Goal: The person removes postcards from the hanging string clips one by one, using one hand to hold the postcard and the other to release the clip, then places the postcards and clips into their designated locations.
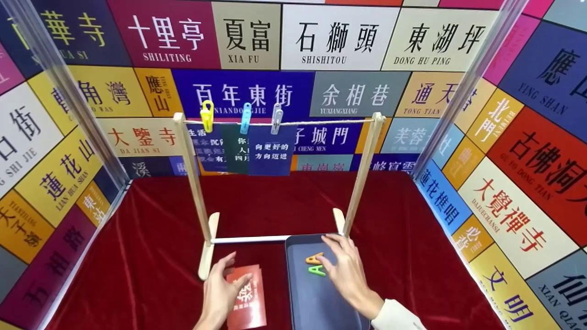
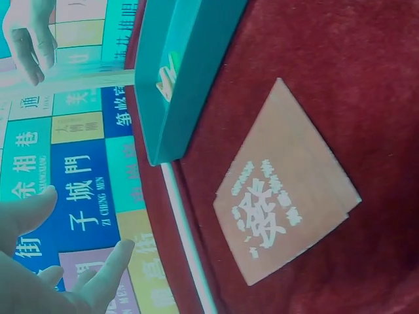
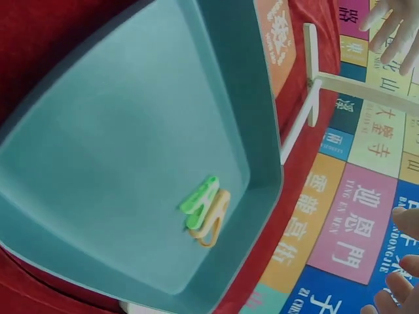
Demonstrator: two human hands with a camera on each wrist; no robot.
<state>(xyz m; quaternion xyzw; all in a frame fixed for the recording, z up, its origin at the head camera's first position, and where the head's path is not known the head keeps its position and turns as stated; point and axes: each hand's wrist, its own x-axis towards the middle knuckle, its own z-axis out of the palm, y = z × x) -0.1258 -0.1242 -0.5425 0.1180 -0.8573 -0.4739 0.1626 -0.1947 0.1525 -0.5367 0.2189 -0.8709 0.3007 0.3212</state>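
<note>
Above the red cards [image 1: 250, 307], which lie slightly fanned on the cloth, my left hand [image 1: 220, 288] hovers with thumb and fingers apart. The left wrist view shows that hand [image 2: 59, 261] holding nothing, clear of the cards [image 2: 281, 196]. My right hand [image 1: 346, 270] is over the far end of the grey tray [image 1: 307, 302], its fingers spread and loosely bent. Inside the tray an orange clothespin [image 1: 314, 258] and a green clothespin [image 1: 317, 270] lie side by side. Both clothespins show uncovered in the right wrist view, with the right hand [image 3: 399, 275] away from them.
A wooden frame [image 1: 364, 178] stands behind the tray, with a string [image 1: 325, 122] across its top. Yellow [image 1: 207, 117], blue [image 1: 246, 118] and grey [image 1: 276, 118] clothespins hold dark cards [image 1: 270, 153] there. Red cloth [image 1: 151, 256] covers the table; lettered panels surround it.
</note>
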